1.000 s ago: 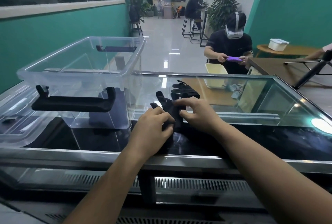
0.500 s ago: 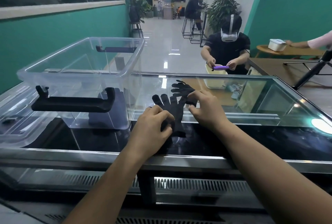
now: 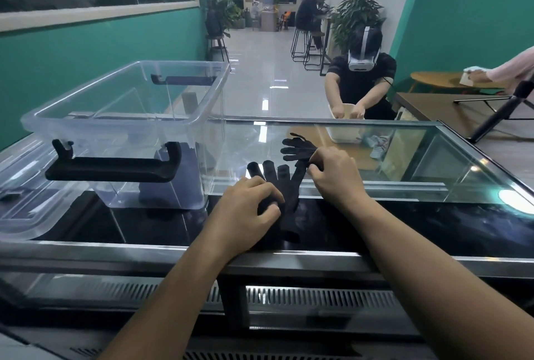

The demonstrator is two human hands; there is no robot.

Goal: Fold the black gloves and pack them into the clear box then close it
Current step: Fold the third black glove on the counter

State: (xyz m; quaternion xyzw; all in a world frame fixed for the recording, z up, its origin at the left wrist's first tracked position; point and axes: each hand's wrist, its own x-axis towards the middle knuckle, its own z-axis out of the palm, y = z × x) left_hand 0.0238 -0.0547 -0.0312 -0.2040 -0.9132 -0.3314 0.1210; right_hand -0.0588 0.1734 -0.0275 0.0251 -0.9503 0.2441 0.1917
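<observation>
On the desk [image 3: 404,195], right in front of the person, the left hand [image 3: 245,215] presses down on the near glove [image 3: 281,198]. Its fingers [image 3: 270,195] are curled and pinch the middle of the glove. The right hand [image 3: 336,176] has its fingers [image 3: 315,167] bunched tight on black cloth, where the near glove's thumb meets the far glove [image 3: 297,147]. I cannot tell which of the two it grips.

The near glove lies flat with its finger ends pointing away from the person. The far glove lies just behind it, and its finger ends point to the left. The two gloves touch or cross under the right hand.

The gloves look thin, soft and very light. They will flop and bunch up, so I think it is best to hold one at the cuff and at the finger ends, lay it flat, then fold it over. The desk top is shiny glass, so the cloth may slide.

To the left stands the box [image 3: 124,134], open, with nothing in it that I can see. Its lid [image 3: 26,215] lies flat beside it, further left. No glove is folded yet, so the job looks like it is near the start
</observation>
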